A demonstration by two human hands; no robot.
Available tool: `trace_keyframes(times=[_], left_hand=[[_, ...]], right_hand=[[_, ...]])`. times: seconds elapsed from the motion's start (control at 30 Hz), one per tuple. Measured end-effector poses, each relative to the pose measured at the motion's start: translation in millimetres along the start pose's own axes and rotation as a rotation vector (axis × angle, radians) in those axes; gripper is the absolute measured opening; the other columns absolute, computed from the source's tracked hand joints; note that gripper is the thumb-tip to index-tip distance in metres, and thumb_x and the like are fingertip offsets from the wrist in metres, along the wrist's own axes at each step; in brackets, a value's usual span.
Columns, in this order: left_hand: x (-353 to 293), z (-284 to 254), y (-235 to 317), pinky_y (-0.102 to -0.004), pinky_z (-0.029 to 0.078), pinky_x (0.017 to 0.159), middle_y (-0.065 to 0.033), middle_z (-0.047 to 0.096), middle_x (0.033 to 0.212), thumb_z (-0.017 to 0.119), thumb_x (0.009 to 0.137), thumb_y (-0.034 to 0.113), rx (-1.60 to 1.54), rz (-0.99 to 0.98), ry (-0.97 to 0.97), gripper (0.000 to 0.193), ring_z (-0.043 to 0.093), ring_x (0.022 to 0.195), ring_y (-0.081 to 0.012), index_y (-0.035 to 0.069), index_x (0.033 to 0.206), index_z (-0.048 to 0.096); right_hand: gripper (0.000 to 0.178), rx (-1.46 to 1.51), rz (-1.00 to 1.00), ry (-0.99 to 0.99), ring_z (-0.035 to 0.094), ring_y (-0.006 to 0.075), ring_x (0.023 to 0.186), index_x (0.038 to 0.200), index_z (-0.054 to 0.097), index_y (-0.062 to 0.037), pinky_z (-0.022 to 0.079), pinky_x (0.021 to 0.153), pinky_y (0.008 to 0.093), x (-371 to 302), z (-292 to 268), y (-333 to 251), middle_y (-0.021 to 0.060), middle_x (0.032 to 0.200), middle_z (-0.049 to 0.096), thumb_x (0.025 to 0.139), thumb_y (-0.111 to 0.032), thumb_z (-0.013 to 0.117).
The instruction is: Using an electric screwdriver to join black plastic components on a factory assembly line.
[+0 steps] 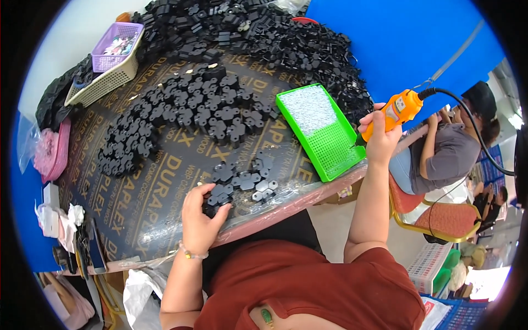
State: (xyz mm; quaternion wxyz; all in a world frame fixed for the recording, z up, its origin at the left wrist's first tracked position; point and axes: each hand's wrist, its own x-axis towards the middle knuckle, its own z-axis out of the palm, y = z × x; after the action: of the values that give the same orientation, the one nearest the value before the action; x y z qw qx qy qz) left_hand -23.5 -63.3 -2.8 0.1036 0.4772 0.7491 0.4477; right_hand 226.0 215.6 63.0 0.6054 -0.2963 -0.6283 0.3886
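My right hand [383,137] is closed around an orange electric screwdriver [400,110], its tip pointing down over the near right part of a bright green tray [294,124]. Small silvery screws [309,109] fill the far half of that tray, in which the near half shows a bare grid of holes. On the near edge of the table, my left hand [199,217] curls its thumb and fingers round a black plastic part [220,196]; the hand partly hides it. Several more loose black parts [246,179] lie just beyond and to the right.
Rows of stacked black parts [192,104] cover the middle of the brown table [157,206]. Behind them rises a large black heap [220,33]. Purple and cream baskets [107,82] stand far left. A black cable [467,110] hangs from the screwdriver; a seated person [448,146] is at the right.
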Motion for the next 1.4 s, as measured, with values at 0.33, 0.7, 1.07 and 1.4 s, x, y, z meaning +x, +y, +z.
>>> trace_keyframes(times=[0.33, 0.7, 1.07, 1.4], left_hand=[[-2.0, 3.4, 0.8, -0.0337, 0.047, 0.075, -0.011, 0.06, 0.096, 0.077, 0.064, 0.005, -0.01, -0.068, -0.011, 0.046, 0.058, 0.086, -0.0254, 0.004, 0.106, 0.058], [-1.2, -0.2, 3.6, -0.0337, 0.048, 0.076, -0.0117, 0.06, 0.094, 0.077, 0.066, 0.009, 0.005, -0.05, -0.01, 0.045, 0.059, 0.086, -0.0267, 0.004, 0.107, 0.058], [-0.1, -5.2, -4.8, -0.0357, 0.049, 0.08, -0.0118, 0.062, 0.095, 0.078, 0.066, 0.01, -0.047, 0.017, -0.006, 0.044, 0.059, 0.089, -0.0282, 0.004, 0.106, 0.06], [1.9, -7.3, -10.4, -0.0389, 0.047, 0.078, -0.0121, 0.062, 0.093, 0.077, 0.065, 0.01, -0.051, 0.1, 0.03, 0.042, 0.058, 0.088, -0.0314, 0.004, 0.102, 0.059]], right_hand=[[0.025, -0.006, -0.08, 0.057, 0.055, 0.0101, 0.055, 0.106, 0.049, 0.0003, 0.046, 0.054, 0.0218, -1.3, -19.1, 30.7, 0.0058, 0.07, 0.061, 0.092, -0.018, 0.057], [0.046, 0.268, -0.251, -0.025, 0.054, 0.014, 0.053, 0.108, 0.047, 0.0013, 0.046, 0.053, 0.0237, -9.5, 1.7, -20.8, 0.0099, 0.069, 0.06, 0.087, -0.035, 0.065], [0.062, 0.783, 0.097, -0.748, 0.058, 0.0187, 0.055, 0.107, 0.043, -0.0063, 0.049, 0.056, 0.0311, -98.5, 157.3, -73.6, 0.0117, 0.071, 0.061, 0.077, -0.056, 0.067], [0.059, 0.796, 0.18, -0.826, 0.059, 0.0188, 0.058, 0.107, 0.043, -0.0021, 0.052, 0.06, 0.0306, -114.8, 197.2, -68.9, 0.0132, 0.071, 0.06, 0.079, -0.046, 0.071]])
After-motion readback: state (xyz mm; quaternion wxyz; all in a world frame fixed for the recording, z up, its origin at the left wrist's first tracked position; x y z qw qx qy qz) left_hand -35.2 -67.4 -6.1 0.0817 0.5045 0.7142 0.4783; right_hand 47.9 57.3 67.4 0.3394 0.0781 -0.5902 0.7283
